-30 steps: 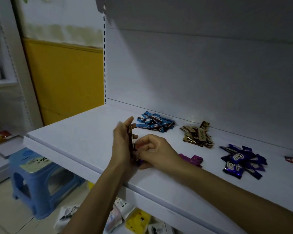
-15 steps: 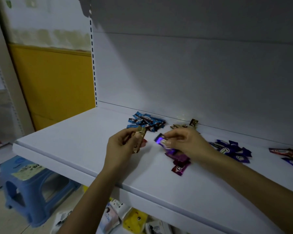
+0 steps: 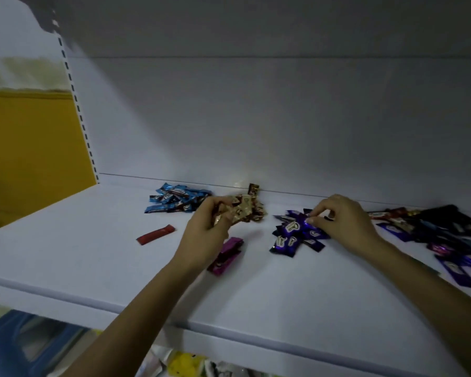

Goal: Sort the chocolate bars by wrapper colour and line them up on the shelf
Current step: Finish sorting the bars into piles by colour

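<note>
Chocolate bars [image 3: 177, 200] lie grouped by colour. Right hand [image 3: 343, 221] pinches one purple bar [image 3: 303, 225] at the purple pile [image 3: 291, 240], likely adding it. Left hand [image 3: 204, 229], left of that pile, grips gold bars [image 3: 241, 210].

White script logos mark the purple bars [image 3: 291, 235] just left of the right hand [image 3: 343, 221], too blurred to read. No other lettering is legible.

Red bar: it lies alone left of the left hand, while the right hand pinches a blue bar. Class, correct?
No. The head view shows the right hand pinching a purple bar, not a blue one. The red bar does lie alone left of the left hand.
</note>
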`<state>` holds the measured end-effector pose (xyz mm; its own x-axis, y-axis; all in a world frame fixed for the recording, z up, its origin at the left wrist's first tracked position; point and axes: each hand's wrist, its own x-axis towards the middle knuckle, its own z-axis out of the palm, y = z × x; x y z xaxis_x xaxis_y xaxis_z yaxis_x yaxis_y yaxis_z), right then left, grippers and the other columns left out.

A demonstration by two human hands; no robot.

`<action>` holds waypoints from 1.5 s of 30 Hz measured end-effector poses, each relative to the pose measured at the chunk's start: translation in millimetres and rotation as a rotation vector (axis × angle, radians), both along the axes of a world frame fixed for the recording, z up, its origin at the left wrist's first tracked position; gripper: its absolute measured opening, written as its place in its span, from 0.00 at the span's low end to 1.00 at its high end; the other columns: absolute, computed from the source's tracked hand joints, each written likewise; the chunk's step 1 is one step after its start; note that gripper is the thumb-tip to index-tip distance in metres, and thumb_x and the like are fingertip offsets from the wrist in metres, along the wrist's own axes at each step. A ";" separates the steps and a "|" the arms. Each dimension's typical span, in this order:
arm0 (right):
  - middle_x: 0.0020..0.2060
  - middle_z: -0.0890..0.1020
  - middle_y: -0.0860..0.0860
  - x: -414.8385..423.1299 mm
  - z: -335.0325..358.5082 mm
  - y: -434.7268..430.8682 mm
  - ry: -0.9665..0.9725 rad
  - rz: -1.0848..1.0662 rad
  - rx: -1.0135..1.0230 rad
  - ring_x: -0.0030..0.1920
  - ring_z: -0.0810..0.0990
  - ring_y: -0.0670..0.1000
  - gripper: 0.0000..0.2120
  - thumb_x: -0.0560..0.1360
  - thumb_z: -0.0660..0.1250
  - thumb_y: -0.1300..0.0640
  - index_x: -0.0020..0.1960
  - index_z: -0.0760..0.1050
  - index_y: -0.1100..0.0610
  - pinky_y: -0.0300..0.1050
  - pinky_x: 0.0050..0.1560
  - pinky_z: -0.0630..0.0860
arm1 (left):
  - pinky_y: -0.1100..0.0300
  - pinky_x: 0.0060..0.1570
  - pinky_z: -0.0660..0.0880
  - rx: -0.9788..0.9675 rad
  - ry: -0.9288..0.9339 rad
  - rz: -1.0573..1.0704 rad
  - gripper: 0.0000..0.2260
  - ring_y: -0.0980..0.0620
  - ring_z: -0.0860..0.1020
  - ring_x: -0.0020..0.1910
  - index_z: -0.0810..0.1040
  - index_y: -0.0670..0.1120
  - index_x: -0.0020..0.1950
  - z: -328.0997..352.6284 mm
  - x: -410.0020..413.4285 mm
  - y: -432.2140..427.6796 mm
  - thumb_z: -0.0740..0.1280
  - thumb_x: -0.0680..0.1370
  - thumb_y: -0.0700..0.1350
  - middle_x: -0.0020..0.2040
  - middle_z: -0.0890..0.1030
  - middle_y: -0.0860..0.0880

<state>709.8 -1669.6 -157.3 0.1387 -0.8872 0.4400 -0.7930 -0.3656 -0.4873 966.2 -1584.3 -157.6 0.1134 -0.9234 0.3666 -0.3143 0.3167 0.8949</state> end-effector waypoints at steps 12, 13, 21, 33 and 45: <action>0.27 0.81 0.45 20.0 5.8 30.3 -0.486 0.327 0.145 0.26 0.77 0.43 0.06 0.76 0.68 0.58 0.42 0.81 0.57 0.34 0.31 0.71 | 0.66 0.30 0.74 -0.150 -0.119 -0.067 0.12 0.52 0.81 0.34 0.81 0.47 0.49 -1.0 -49.5 -41.7 0.62 0.78 0.53 0.37 0.83 0.49; 0.28 0.81 0.45 18.3 4.4 28.3 -0.452 0.295 0.131 0.26 0.77 0.42 0.07 0.77 0.65 0.58 0.42 0.80 0.56 0.33 0.31 0.71 | 0.69 0.32 0.74 -0.162 -0.139 0.026 0.13 0.53 0.80 0.34 0.81 0.48 0.46 -1.3 -38.0 -47.9 0.61 0.78 0.54 0.36 0.82 0.50; 0.35 0.82 0.37 39.1 15.5 6.3 -0.240 0.243 -0.005 0.35 0.79 0.38 0.09 0.76 0.67 0.53 0.54 0.82 0.47 0.33 0.38 0.74 | 0.69 0.40 0.68 -0.153 -0.239 0.364 0.14 0.60 0.74 0.41 0.75 0.43 0.66 -26.7 22.9 -72.7 0.57 0.82 0.41 0.49 0.81 0.48; 0.48 0.83 0.51 139.8 32.0 -34.7 -0.046 0.349 0.076 0.49 0.79 0.47 0.19 0.78 0.60 0.42 0.52 0.82 0.54 0.44 0.53 0.75 | 0.68 0.26 0.68 -0.125 -0.064 0.066 0.19 0.62 0.72 0.24 0.67 0.53 0.72 -30.9 21.9 -77.9 0.50 0.83 0.53 0.30 0.80 0.50; 0.42 0.84 0.48 146.4 33.4 -52.7 -0.625 0.253 0.045 0.41 0.82 0.45 0.04 0.75 0.68 0.60 0.46 0.81 0.55 0.32 0.41 0.77 | 0.67 0.33 0.72 -0.103 -0.171 0.100 0.24 0.62 0.77 0.30 0.64 0.56 0.71 -33.1 24.0 -76.6 0.46 0.78 0.60 0.29 0.79 0.52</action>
<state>856.2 -1722.3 -123.9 0.0756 -0.8805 0.4679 -0.2497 -0.4711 -0.8460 990.2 -1660.8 -190.7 0.1308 -0.8674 0.4800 -0.4936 0.3629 0.7903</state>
